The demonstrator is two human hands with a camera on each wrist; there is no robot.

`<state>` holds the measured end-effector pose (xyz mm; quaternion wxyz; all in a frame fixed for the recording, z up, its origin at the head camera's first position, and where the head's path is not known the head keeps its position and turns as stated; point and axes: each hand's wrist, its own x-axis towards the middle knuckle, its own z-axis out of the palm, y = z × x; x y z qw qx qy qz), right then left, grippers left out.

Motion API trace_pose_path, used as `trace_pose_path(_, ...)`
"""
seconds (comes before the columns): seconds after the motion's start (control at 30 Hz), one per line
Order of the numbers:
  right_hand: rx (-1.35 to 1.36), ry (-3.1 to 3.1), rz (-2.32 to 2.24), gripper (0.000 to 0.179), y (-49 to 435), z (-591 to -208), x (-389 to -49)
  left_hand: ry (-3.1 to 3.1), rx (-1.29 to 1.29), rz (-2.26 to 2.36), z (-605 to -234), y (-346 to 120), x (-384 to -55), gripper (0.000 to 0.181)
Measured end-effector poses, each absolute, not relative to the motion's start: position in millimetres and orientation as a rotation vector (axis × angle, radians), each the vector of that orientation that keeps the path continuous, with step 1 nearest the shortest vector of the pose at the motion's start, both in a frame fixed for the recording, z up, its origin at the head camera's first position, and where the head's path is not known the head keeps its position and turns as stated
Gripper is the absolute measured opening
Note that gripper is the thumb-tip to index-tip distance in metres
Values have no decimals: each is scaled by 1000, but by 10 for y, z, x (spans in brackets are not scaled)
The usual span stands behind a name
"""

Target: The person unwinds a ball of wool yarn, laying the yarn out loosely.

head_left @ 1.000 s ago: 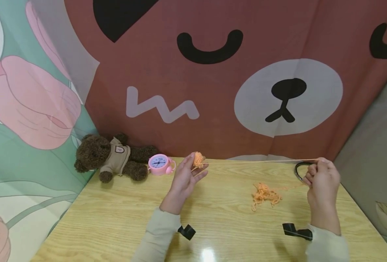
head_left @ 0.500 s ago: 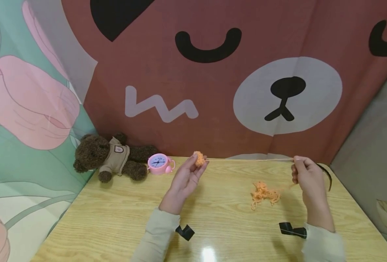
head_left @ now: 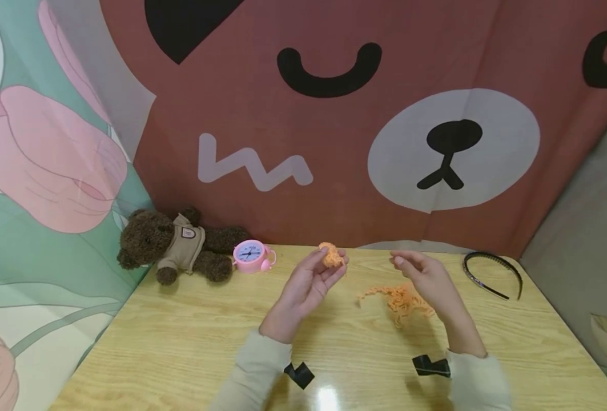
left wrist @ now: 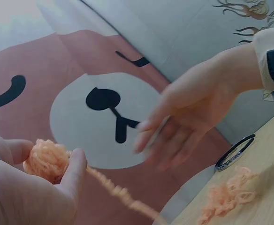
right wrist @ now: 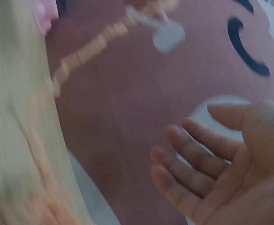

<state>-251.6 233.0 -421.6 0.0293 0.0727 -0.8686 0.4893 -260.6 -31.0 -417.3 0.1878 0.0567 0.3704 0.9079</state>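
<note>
A small ball of orange yarn (head_left: 332, 257) is held in my left hand (head_left: 303, 291), pinched between thumb and fingers above the table. From the ball a crinkled strand (left wrist: 116, 188) hangs down in the left wrist view. To its right, my right hand (head_left: 431, 282) hovers over the tabletop; in the right wrist view its fingers (right wrist: 200, 157) are loosely spread with nothing between them. Below the right hand lies a tangled heap of orange yarn (head_left: 400, 301), partly covered by that hand. The strand is blurred in the right wrist view.
On the wooden table (head_left: 180, 354), a brown teddy bear (head_left: 186, 245) lies at the back left beside a pink alarm clock (head_left: 249, 256). A black headband (head_left: 493, 274) lies at the back right. A printed cloth backdrop (head_left: 334, 142) rises behind the table.
My right hand has come leftward and let go of the taut strand, which has slackened. My left hand has shifted slightly right with the ball. The headband is now uncovered.
</note>
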Motion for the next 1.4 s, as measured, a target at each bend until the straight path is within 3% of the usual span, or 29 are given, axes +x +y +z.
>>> trace_pose_path(0.07, 352, -2704, 1581, 56, 2165, -4230, -2514, 1046, 177, 2534, -4160, -276, -2578, 13)
trace_pose_path(0.2, 556, -2785, 1715, 64, 1890, -4260, -2491, 1057, 197, 2503, -4137, -235, -2530, 33)
trace_pose_path(0.3, 621, -2807, 1741, 55, 1805, -4275, -2472, 1052, 209, 2497, -4128, -230, -2512, 39)
trace_pose_path(0.43, 539, -2724, 1758, 37, 1857, -4246, -2453, 1061, 212, 2512, -4134, -253, -2527, 26)
trace_pose_path(0.73, 322, -2377, 1833, 50, 2158, -4119, -2436, 1226, 77, 2533, -4154, -342, -2604, 30)
trace_pose_path(1.3, -13, -1832, 2042, 45, 2434, -3972, -2400, 1090, -56, 2727, -4177, -372, -2652, 19)
trace_pose_path(1.4, -43, -1773, 2067, 45, 2431, -3963, -2400, 1078, -69, 2728, -4175, -368, -2650, 24)
